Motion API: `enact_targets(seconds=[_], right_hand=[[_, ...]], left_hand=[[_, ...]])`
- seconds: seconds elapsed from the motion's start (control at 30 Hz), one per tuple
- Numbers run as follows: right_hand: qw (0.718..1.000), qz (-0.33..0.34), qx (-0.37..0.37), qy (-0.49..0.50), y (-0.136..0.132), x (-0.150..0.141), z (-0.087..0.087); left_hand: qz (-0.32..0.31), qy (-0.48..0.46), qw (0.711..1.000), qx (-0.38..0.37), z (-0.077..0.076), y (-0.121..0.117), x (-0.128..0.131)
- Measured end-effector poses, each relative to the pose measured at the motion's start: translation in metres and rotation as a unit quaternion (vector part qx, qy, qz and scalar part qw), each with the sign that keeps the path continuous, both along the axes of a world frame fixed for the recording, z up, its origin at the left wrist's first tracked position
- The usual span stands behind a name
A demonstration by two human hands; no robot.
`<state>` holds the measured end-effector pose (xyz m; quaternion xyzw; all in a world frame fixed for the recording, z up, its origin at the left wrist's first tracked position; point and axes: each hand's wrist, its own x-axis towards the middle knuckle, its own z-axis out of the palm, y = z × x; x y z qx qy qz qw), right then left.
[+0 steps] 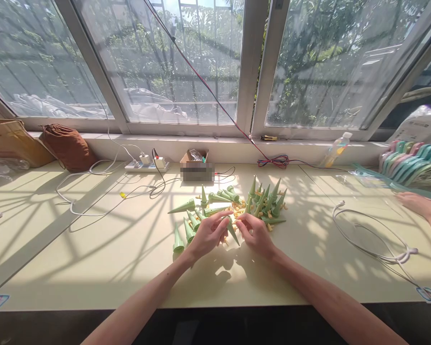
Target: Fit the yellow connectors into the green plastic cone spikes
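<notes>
My left hand has its fingers curled round a green plastic cone that points down and to the right. My right hand pinches at a small yellow piece just right of that cone, fingertips nearly touching the left hand's. Behind the hands lies a heap of green cones, some upright, with loose ones lying to the left and small yellow pieces scattered among them.
A power strip with white and black cables, a small cardboard box, a brown bag, red-black wires, a spray bottle, a white cable. Another person's hand and pastel items sit at right.
</notes>
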<state>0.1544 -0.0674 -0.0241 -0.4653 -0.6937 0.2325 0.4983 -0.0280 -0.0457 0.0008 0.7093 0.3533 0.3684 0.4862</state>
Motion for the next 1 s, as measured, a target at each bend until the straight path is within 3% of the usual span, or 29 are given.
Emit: enact_targets(seconds=[0.47,1.0], right_hand=[[1.000,-0.002,-0.004,0.007,0.0006,0.0009,0.0004],[1.000,-0.001,-0.003,0.006,0.0014,0.0011,-0.0010]], left_hand=[[0.012,0.057,0.997,0.058,0.0049,-0.0031,0.0010],[0.009,0.063,0.996,0.062,0.0028,-0.0017,0.0011]])
